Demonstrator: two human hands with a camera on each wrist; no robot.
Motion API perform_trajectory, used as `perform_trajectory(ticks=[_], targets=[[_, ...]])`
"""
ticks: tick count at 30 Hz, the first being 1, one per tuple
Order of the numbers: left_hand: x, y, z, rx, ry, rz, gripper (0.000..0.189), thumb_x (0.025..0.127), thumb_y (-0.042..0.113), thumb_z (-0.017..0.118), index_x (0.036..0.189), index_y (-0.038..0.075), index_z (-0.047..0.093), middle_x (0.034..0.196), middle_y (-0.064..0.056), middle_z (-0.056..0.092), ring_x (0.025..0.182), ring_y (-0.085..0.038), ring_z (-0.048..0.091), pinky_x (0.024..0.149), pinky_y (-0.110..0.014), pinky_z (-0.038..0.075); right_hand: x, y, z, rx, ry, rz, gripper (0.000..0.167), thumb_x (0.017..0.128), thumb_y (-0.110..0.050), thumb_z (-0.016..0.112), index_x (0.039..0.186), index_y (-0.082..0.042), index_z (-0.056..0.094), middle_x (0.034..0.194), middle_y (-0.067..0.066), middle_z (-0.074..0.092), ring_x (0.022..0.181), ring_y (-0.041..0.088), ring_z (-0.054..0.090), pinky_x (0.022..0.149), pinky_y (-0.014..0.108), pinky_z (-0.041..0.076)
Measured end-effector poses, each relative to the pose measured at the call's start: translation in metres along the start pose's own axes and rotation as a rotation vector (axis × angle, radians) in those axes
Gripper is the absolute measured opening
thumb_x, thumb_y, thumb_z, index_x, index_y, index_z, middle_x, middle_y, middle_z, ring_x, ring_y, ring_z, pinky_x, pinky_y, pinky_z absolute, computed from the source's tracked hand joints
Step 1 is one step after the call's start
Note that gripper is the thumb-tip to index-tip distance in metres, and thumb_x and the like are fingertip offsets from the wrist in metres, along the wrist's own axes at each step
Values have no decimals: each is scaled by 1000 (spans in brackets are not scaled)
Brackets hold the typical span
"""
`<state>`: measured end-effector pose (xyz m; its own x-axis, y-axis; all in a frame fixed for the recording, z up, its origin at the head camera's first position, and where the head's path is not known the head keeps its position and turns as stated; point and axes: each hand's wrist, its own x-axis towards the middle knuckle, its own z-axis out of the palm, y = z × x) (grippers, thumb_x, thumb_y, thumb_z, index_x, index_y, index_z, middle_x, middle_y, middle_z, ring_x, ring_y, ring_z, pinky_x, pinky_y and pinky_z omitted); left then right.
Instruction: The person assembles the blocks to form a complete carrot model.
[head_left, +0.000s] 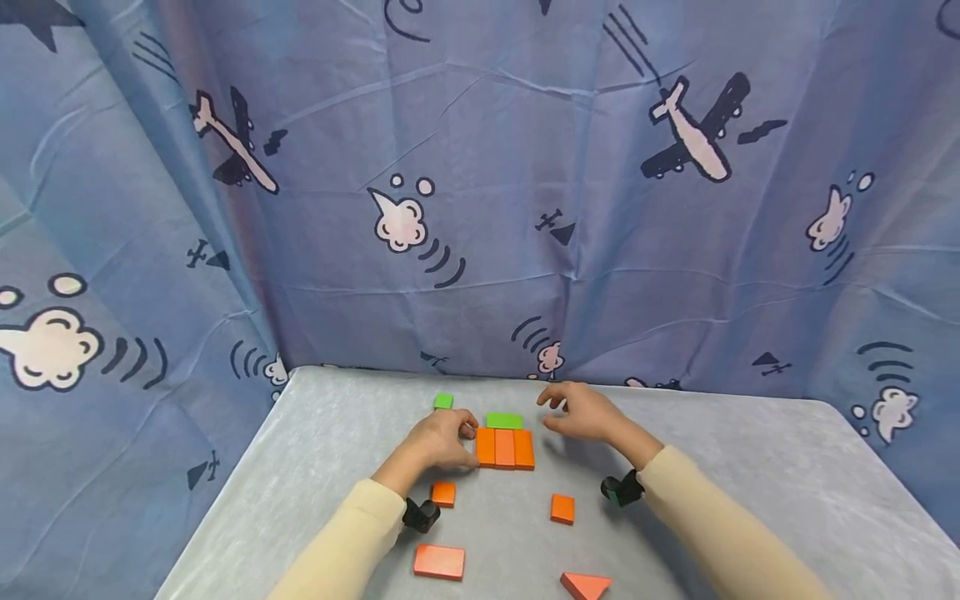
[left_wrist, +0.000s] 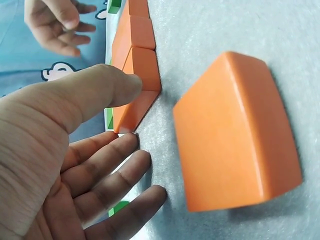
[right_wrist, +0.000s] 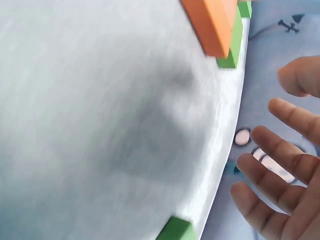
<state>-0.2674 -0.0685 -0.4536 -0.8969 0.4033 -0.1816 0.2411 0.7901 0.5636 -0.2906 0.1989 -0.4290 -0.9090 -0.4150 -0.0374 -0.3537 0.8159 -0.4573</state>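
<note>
Orange rectangular blocks (head_left: 504, 448) adjoin, the left hand (head_left: 441, 439) beside them, the right hand (head_left: 588, 412) hovering right; both hands' fingers relaxed, unclenched.

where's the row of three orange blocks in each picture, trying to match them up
Head: orange row below centre, slightly right.
Left wrist: orange row near the top, left of centre, partly behind the left hand.
Right wrist: orange row at the top edge, right of centre, cut off.
Shared landmark: blue curtain, at top, upper left and right respectively.
</note>
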Motion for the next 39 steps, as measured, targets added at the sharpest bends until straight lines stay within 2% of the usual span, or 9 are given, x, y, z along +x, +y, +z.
perform_trajectory(ticks=[7, 13, 18, 22, 30, 39], targets=[[-1, 0, 1, -5, 11, 4, 50, 70, 28, 83, 115, 16, 64, 105, 4, 68, 92, -14, 62, 85, -37, 50, -15, 21, -7, -15, 35, 38, 27, 84, -20, 69, 109, -9, 70, 105, 10, 68, 92, 24, 63, 80, 43, 53], [-1, 0, 0, -19, 8, 7, 49, 70, 26, 84, 114, 16, 64, 103, 4, 66, 91, -14, 61, 84, -37, 50, -23, 36, -12, -32, 67, 76, 27, 84, -20, 70, 108, -8, 70, 105, 12, 68, 91, 26, 64, 76, 43, 53], [-1, -3, 3, -25, 12, 12, 48, 70, 26, 83, 113, 17, 64, 103, 4, 66, 90, -14, 61, 83, -37, 50, -28, 46, -12, -76, 93, 160, 28, 81, -22, 70, 106, -10, 71, 105, 13, 66, 82, 21, 62, 66, 38, 50], [0, -2, 1, -12, 20, 16, 46, 70, 26, 83, 111, 17, 64, 103, 4, 67, 90, -14, 60, 83, -36, 50, -30, 53, -13, -120, 114, 203, 30, 78, -23, 72, 106, -10, 70, 105, 15, 66, 81, 22, 62, 66, 40, 50], [0, -3, 0, -13, 14, 4, 46, 70, 27, 83, 111, 17, 64, 103, 5, 66, 90, -13, 60, 83, -35, 50, -32, 63, -10, -152, 107, 210, 29, 77, -21, 76, 103, -7, 70, 101, 16, 69, 87, 26, 64, 70, 45, 52], [0, -3, 1, -17, 9, 4, 46, 71, 27, 83, 111, 17, 64, 103, 5, 67, 91, -13, 60, 84, -35, 50, -31, 68, -8, -139, 93, 254, 32, 75, -14, 76, 105, -5, 69, 97, 15, 68, 84, 25, 64, 70, 43, 52]])
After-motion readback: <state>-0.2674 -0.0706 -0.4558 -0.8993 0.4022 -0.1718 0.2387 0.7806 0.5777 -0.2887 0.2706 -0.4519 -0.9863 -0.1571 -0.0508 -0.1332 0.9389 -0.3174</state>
